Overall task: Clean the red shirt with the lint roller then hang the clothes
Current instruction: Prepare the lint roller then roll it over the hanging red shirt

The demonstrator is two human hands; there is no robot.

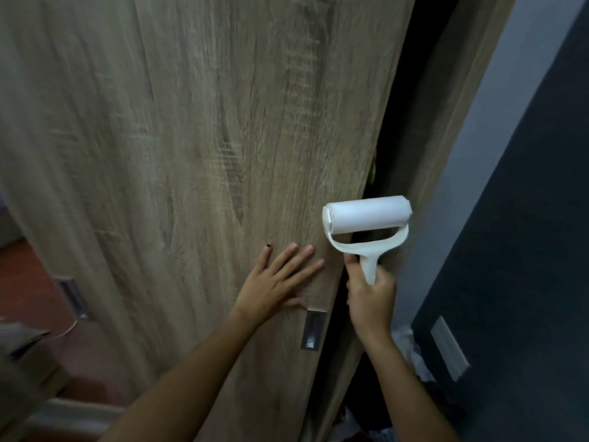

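My right hand (371, 298) grips the handle of a white lint roller (366, 220), held upright in front of a dark gap at the wardrobe's right edge. My left hand (277, 282) presses flat with spread fingers on the wooden sliding wardrobe door (197, 138), just above its recessed metal pull (313, 330). The red shirt is not in view. Inside the gap only darkness and a small yellow-green scrap (372, 172) show.
A second recessed pull (75, 298) sits on the door's left edge. A dark blue-grey wall (516, 250) with a white switch plate (449, 347) stands to the right. Light cloth (411, 349) lies low in the gap. Reddish floor (28, 282) shows at left.
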